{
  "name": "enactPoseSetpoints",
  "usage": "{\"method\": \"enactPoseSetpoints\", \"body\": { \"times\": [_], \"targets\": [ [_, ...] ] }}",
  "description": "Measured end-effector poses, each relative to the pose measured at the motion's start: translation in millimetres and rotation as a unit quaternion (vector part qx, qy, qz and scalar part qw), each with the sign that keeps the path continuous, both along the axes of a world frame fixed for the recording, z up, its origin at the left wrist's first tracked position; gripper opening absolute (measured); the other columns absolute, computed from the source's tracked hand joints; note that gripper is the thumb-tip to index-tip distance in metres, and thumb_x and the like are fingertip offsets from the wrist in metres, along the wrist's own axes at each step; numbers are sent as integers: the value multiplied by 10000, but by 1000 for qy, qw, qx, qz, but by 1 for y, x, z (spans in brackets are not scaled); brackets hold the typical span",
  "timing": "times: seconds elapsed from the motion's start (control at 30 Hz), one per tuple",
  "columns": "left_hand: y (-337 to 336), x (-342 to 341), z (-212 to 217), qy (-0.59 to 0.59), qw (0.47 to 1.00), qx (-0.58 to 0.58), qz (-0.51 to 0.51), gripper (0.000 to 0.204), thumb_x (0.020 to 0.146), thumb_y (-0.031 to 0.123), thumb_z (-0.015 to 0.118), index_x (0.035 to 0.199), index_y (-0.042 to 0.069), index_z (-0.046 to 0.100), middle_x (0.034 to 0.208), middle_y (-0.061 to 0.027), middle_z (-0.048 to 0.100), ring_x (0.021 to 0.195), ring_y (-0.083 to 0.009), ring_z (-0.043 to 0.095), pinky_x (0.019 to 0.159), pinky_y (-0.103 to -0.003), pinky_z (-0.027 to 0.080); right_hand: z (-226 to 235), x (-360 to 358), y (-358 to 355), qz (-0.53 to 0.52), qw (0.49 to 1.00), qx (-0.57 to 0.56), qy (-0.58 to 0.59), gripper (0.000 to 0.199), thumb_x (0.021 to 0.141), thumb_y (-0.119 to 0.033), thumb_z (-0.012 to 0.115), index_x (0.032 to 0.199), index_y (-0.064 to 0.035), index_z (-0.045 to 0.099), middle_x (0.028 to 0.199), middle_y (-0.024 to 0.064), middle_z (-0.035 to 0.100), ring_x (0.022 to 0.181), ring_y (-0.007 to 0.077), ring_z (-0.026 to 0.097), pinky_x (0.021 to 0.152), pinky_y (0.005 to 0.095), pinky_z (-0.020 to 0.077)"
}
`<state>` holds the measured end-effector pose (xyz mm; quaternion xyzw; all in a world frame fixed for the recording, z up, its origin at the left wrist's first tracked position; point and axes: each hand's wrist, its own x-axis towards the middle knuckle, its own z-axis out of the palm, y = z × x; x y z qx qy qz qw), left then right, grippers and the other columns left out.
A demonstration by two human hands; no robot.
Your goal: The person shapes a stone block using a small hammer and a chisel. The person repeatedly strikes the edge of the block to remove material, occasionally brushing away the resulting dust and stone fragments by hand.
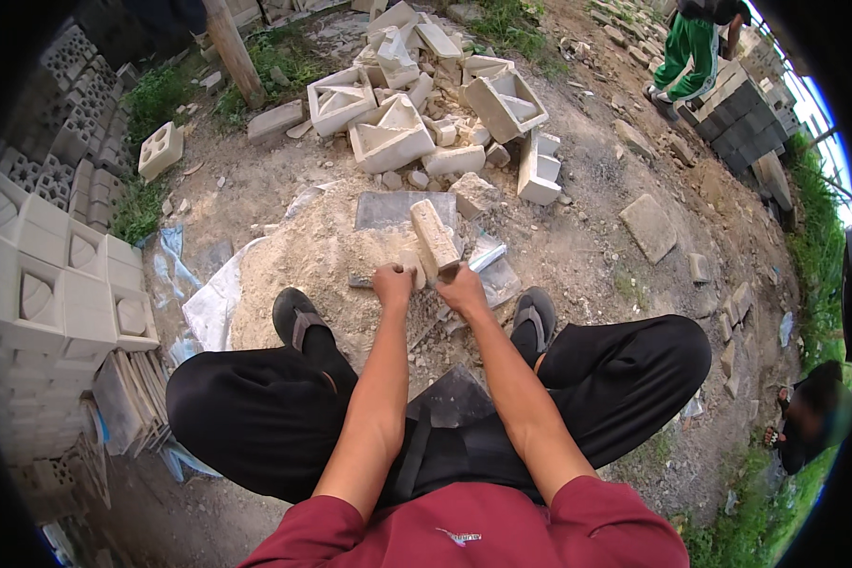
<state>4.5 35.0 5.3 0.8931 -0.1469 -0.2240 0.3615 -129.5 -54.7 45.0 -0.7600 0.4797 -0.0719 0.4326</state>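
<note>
Both my hands are close together between my feet, over a heap of pale sandy powder (pixel 293 256). My left hand (pixel 394 285) is closed, with a small rounded pale piece (pixel 410 265) at its fingertips; what lies inside its grip is hidden. A short dark bar (pixel 360 281) shows just left of that hand. My right hand (pixel 462 290) has its fingers closed at the near end of an oblong, sand-coloured block (pixel 434 235). This block slants away from me over a dark flat plate (pixel 377 210) that lies on the powder.
Broken pale hollow blocks (pixel 398 133) are piled ahead. Stacked patterned blocks (pixel 43 275) line the left, above leaning thin boards (pixel 133 402). A white sheet (pixel 218 303) lies by my left foot. A person in green trousers (pixel 689 57) stands near grey stacked blocks (pixel 738 109). Another dark-clothed figure (pixel 809 417) is at right.
</note>
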Motion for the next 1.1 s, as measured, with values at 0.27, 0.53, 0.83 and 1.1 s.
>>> {"method": "enactPoseSetpoints", "body": {
  "times": [0.27, 0.53, 0.83, 1.1],
  "targets": [
    [-12, -34, 16, -138, 990, 10, -22, 551, 686, 281, 797, 1071, -36, 563, 1090, -240, 576, 1019, -397, 589, 867, -464, 488, 14, 1, -17, -90, 994, -58, -37, 520, 674, -293, 700, 1024, 83, 616, 959, 289, 664, 956, 411, 648, 826, 431, 516],
    [4, 18, 18, -11, 951, -135, 278, 506, 714, 279, 781, 1070, -36, 608, 977, -170, 683, 844, -252, 672, 777, -354, 517, -5, 25, 20, -23, 998, -49, -45, 496, 696, -282, 693, 988, 110, 608, 944, 298, 660, 945, 417, 645, 813, 431, 517],
    [14, 39, 38, 222, 779, -438, 390, 394, 875, 350, 613, 1118, 43, 565, 974, -97, 636, 713, -190, 615, 590, -302, 512, 15, 51, 4, 38, 998, -36, -42, 474, 700, -288, 688, 989, 82, 618, 942, 300, 660, 936, 435, 641, 833, 438, 521],
    [9, 34, 43, 331, 744, -466, 346, 465, 923, 493, 502, 1136, 89, 595, 924, -64, 663, 687, -155, 572, 691, -374, 503, -16, 44, 7, 51, 998, 2, 38, 589, 679, -380, 732, 993, 106, 621, 978, 317, 650, 978, 411, 643, 850, 434, 520]
  ]
}}
